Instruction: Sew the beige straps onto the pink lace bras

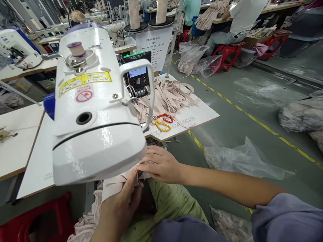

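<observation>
A white sewing machine (93,111) fills the near left, its head hiding the needle area. My right hand (161,164) lies on pale pink fabric (114,186) under the machine's front end, fingers curled and pressing the cloth. From below, my left hand (121,205) reaches up and holds the same fabric with its fingers together. The cloth hangs down over my lap towards a pink heap (84,228).
A pile of pink straps (169,95) and red and yellow scissors (163,122) lie on the white table (202,116) behind a control panel (138,79). Plastic bags (242,159) lie on the floor at right. A red stool (32,218) stands lower left. Other people sit at the far benches.
</observation>
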`<move>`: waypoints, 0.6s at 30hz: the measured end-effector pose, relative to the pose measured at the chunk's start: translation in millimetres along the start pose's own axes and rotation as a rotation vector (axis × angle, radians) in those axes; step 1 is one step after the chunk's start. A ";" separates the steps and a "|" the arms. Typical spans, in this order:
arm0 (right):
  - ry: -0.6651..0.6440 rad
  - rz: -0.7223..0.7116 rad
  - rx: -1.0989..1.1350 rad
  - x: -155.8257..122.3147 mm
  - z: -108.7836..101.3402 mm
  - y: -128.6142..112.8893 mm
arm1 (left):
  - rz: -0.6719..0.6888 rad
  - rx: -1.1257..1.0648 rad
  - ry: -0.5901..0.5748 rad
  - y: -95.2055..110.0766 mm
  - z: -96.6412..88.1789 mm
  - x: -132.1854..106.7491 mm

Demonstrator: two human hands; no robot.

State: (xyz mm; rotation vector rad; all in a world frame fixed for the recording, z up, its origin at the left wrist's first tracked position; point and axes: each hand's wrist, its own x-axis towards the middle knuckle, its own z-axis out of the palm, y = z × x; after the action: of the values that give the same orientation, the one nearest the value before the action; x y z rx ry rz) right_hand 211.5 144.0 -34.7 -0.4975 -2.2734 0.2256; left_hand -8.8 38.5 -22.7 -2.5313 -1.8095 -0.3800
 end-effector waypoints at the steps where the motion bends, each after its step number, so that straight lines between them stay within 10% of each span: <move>1: 0.007 -0.016 -0.036 -0.6 0.3 1.1 | 0.018 -0.033 -0.017 -5.4 -1.0 -0.6; 8: -0.033 0.034 -0.085 3.0 -4.4 -4.0 | 0.234 -0.057 -0.054 -29.7 -10.5 9.4; 15: -0.124 0.819 0.762 0.2 3.9 -9.1 | 0.077 0.046 -0.044 -7.1 -8.4 7.2; 18: 0.020 0.900 0.810 11.6 23.5 5.1 | -0.011 0.040 -0.043 6.6 -6.3 3.3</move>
State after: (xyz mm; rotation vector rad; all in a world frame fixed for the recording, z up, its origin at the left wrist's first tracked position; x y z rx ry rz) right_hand 188.5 153.4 -44.5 -1.0061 -1.5819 1.4833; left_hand -2.8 38.5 -15.1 -2.5232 -1.8266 -0.2885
